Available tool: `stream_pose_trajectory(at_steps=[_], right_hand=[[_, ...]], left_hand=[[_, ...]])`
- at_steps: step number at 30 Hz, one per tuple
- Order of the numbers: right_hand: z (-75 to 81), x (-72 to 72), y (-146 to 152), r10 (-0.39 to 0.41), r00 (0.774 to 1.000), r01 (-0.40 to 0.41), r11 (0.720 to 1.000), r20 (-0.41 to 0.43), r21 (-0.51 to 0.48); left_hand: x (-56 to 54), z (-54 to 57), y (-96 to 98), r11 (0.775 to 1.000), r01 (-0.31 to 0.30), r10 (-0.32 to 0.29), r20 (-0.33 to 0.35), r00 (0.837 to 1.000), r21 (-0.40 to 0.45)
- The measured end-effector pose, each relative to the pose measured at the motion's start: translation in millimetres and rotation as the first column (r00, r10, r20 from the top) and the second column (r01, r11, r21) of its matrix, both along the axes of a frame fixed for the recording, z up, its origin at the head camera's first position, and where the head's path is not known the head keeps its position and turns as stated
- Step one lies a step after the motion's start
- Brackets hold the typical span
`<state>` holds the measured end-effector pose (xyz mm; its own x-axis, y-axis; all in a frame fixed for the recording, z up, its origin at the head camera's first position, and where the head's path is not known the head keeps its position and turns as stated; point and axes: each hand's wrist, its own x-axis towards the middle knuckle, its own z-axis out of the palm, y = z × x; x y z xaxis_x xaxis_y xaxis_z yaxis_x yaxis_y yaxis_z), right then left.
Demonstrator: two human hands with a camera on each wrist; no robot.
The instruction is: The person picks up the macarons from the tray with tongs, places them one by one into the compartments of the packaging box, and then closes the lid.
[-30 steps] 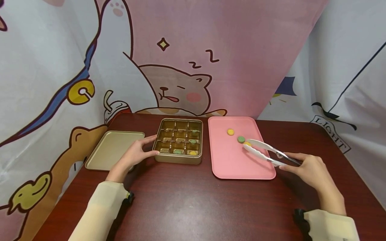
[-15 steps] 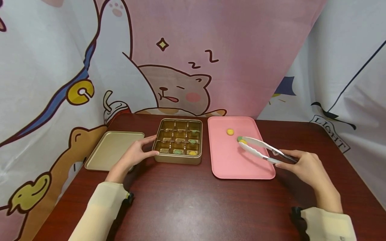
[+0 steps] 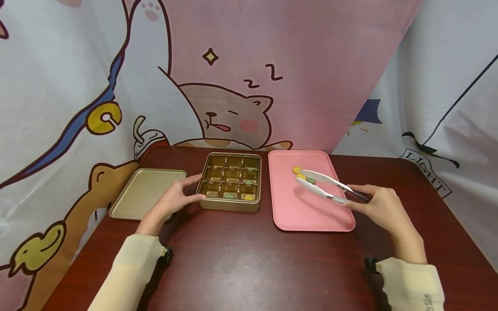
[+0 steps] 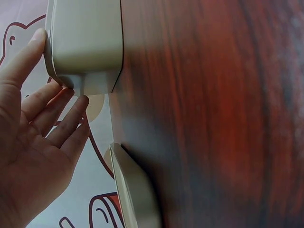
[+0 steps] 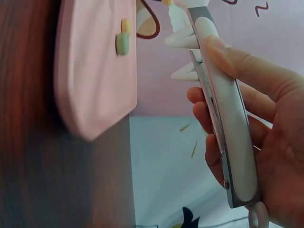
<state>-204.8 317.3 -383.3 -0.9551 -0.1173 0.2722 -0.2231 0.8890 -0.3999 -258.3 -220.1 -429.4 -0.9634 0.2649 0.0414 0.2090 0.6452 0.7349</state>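
Observation:
My left hand (image 3: 175, 199) rests its thumb and fingertips around the left front corner of a gold tin (image 3: 230, 205) divided into compartments. Several small green and yellow round pieces lie in the tin's right column and front row. My right hand (image 3: 383, 207) grips white-tipped tongs (image 3: 316, 189) over the pink tray (image 3: 289, 211). Between the tong tips is a yellow round piece (image 3: 301, 176), seen raised off the tray in the right wrist view. A green piece (image 5: 122, 44) and another yellow piece (image 5: 125, 25) lie on the tray.
The tin's lid (image 3: 149, 190) lies at the left on the dark red-brown table (image 3: 241, 259), beside my left forearm. A printed curtain (image 3: 319, 77) hangs behind the table and along its sides. The pink tray stands just right of the tin.
The tongs have moved left with my right hand, carrying the yellow piece from right of the green piece to its left. The left hand and tin have stayed still.

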Motion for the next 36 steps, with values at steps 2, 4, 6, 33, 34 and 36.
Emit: stream_pose_trajectory(at_steps=[2, 4, 6, 33, 34, 36], right_hand=[[2.1, -2.6, -6, 0.019, 1.0, -0.019, 1.0, -0.008, -0.012], [4.3, -5.4, -12, 0.038, 0.999, -0.039, 0.999, -0.009, -0.023], [6.4, -8.2, -20, 0.051, 0.999, -0.051, 0.998, 0.0, -0.039], [-2.1, -52.3, -138, 0.241, 0.97, -0.243, 0.961, -0.03, -0.129], [-2.5, -53.1, -141, 0.247, 0.968, -0.249, 0.961, -0.037, -0.122], [-3.2, -54.2, -145, 0.257, 0.965, -0.261, 0.959, -0.047, -0.112]], left_hand=[[-0.1, 0.4, 0.2, 1.0, 0.001, -0.001, -0.001, 1.0, 0.001], [-0.1, 0.9, 0.4, 1.0, 0.003, -0.003, -0.006, 1.0, 0.001], [-0.1, 1.3, 0.7, 1.0, 0.006, -0.006, -0.014, 1.0, 0.0], [1.9, 2.9, 2.0, 1.0, 0.004, -0.003, -0.032, 0.999, 0.007], [2.1, 2.7, 2.0, 1.0, 0.002, -0.002, -0.03, 1.0, 0.007], [2.3, 2.2, 2.1, 1.0, -0.001, 0.001, -0.028, 1.0, 0.009]])
